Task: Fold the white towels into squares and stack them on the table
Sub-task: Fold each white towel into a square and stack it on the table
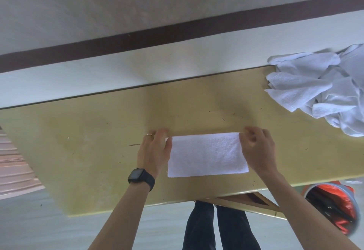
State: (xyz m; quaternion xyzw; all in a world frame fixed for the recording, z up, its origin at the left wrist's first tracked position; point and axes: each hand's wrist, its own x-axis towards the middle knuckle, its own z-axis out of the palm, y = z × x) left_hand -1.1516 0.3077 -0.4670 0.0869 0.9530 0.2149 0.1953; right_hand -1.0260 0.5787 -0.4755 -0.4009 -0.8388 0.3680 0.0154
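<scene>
Towel half-folded, both hands at its far corners

Head view: the white towel (207,155) lies as a rectangle near the desk (88,151) front edge. Left hand (155,151) and right hand (256,147) each pinch a far corner; the unfolded pile (323,90) waits far right. Best to match corners squarely before creasing.

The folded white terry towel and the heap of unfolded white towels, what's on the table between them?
Nothing: in the head view only bare yellow tabletop separates the folded white terry towel from the heap of unfolded white towels.
</scene>
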